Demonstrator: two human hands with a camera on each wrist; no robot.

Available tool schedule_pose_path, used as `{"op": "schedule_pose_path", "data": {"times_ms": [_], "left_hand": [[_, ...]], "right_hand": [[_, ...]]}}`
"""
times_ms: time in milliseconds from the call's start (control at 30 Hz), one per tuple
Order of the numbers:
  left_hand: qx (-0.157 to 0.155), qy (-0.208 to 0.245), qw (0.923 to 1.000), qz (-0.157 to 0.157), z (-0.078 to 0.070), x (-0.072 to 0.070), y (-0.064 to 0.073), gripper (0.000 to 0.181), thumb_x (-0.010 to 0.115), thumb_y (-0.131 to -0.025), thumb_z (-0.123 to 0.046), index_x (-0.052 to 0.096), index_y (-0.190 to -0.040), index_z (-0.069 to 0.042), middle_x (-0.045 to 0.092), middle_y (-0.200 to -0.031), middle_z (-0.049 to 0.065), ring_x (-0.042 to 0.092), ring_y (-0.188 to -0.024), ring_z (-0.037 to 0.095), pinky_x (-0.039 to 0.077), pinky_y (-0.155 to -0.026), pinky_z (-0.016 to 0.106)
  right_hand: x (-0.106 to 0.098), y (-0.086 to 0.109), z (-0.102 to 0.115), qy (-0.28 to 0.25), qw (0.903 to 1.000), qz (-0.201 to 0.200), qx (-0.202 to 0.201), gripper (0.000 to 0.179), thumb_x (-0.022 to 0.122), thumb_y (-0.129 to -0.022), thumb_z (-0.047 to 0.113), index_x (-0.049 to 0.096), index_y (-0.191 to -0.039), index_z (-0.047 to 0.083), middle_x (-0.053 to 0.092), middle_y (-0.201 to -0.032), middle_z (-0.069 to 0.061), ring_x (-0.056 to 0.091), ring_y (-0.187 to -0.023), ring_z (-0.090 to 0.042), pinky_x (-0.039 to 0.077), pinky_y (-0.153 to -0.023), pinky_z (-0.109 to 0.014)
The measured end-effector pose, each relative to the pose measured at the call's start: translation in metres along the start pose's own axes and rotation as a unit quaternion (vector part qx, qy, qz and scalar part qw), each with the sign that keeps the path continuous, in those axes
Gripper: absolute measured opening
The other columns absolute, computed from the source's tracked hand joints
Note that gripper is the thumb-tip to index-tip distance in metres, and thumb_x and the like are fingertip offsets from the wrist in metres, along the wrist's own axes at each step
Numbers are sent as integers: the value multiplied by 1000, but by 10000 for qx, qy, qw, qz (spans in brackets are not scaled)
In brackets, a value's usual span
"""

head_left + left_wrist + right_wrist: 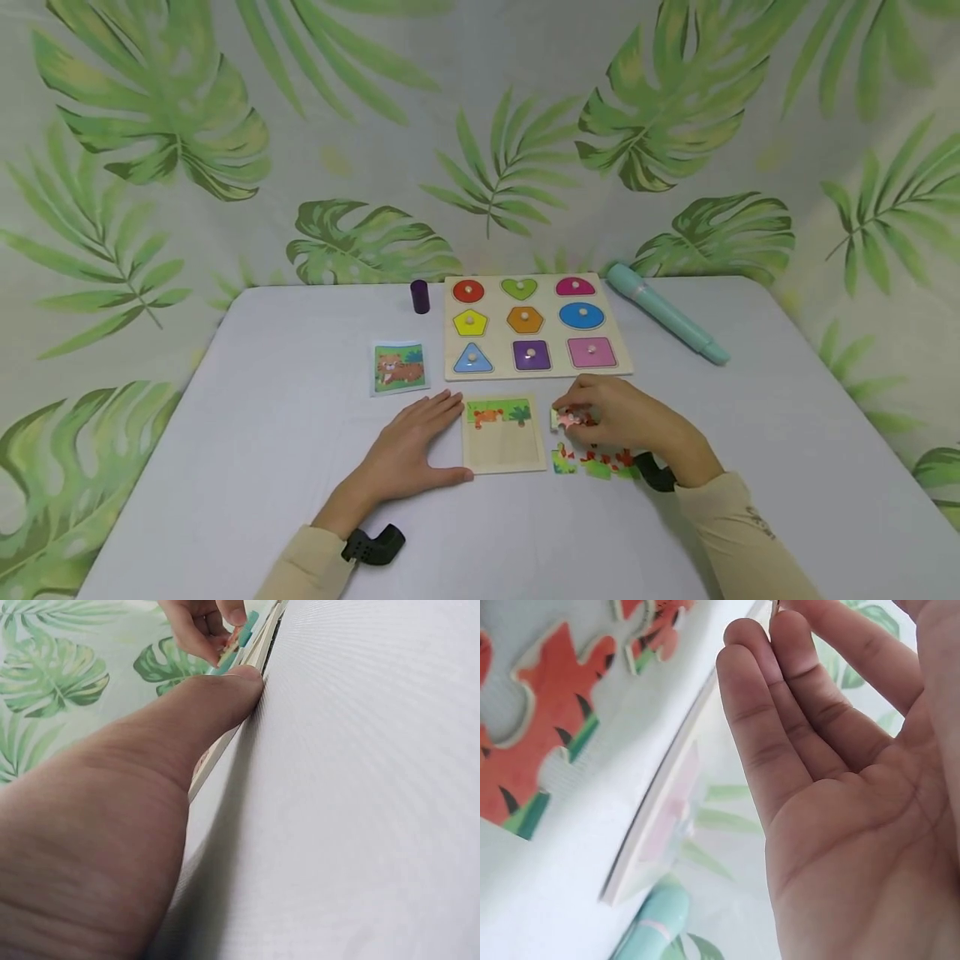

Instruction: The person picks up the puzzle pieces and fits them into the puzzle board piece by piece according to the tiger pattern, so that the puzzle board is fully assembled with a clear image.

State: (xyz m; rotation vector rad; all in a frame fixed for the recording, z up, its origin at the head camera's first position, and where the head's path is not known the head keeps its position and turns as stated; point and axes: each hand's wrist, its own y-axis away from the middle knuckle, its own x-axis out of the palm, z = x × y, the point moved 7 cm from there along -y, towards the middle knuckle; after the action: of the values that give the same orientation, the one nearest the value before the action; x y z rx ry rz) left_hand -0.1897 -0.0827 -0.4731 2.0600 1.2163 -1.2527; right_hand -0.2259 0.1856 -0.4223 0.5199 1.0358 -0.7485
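Observation:
A small wooden puzzle tray (504,454) lies on the table, with pieces along its top showing an orange animal's head and a green plant. My left hand (412,442) lies spread at its left side, fingertips by the upper corner and thumb (225,690) against the lower one. Just right of the tray, my right hand (626,412) pinches a puzzle piece (231,646) between thumb and fingers; its picture is mostly hidden. Loose orange, black-striped puzzle pieces (555,712) lie below that hand, with a green and red piece (562,460) nearest the tray.
Behind the tray is a shape board (538,321) with knobbed coloured shapes. A tiger picture card (400,367) lies to the left, near a dark purple cylinder (420,297). At the back right rests a mint-green tube-like object (667,315). A leaf-patterned cloth (360,150) hangs behind the table.

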Motion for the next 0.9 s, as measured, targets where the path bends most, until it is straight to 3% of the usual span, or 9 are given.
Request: {"op": "schedule_pose_path", "data": {"times_ms": [333, 633, 900], "left_hand": [[-42, 0, 10000, 4, 0, -1, 1, 99, 74, -82, -68, 43, -158, -13, 35, -167, -1, 27, -157, 20, 24, -128, 49], [-167, 47, 9998, -36, 0, 3, 3, 100, 74, -81, -71, 43, -158, -15, 37, -166, -2, 27, -157, 19, 25, -127, 50], [-89, -13, 9999, -52, -1, 2, 0, 100, 74, -81, -70, 43, -158, -15, 37, -166, -1, 28, -157, 20, 25, -127, 49]], "right_hand": [[-12, -3, 12, -96, 9997, -198, -43, 33, 82, -88, 21, 78, -119, 11, 69, -108, 3, 64, -95, -18, 61, -79, -32], [-20, -15, 30, -181, 9998, -122, -48, 33, 79, -91, 21, 77, -123, 15, 68, -110, 4, 64, -97, -18, 62, -82, -36], [-20, -29, 43, -159, 9999, 33, 49, 29, 80, -90, 22, 79, -119, 17, 68, -105, 4, 68, -98, -17, 62, -85, -36]]}}
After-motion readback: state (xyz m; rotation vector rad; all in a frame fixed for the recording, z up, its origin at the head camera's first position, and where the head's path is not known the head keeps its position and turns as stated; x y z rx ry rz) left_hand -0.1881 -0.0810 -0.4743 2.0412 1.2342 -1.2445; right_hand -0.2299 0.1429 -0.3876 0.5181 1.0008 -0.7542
